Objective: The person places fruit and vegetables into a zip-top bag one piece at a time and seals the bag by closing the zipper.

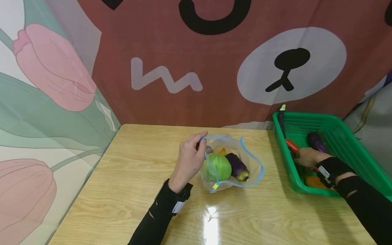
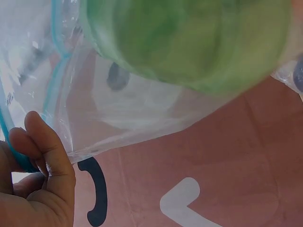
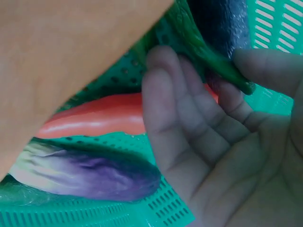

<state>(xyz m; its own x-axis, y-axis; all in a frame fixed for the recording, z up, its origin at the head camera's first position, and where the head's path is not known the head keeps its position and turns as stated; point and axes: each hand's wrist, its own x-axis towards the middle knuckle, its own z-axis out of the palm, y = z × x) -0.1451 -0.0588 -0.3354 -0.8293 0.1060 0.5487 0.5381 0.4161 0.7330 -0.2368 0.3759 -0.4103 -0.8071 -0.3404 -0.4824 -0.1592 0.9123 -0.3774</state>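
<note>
Wooden table point(image 1: 147, 153); left hand point(image 1: 190, 153) pinching bag point(image 1: 247, 154); right hand point(image 3: 222, 146), grip unclear; green pepper point(image 3: 204, 49) pointing palmward.

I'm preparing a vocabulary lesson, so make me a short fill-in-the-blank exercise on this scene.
1. The zip bag is held at its rim by the person's ____ hand.
2. The right hand is inside a basket whose colour is ____.
3. Inside the bag, the large round vegetable beside the eggplant is a ____.

Missing words: left; green; cabbage.
</note>
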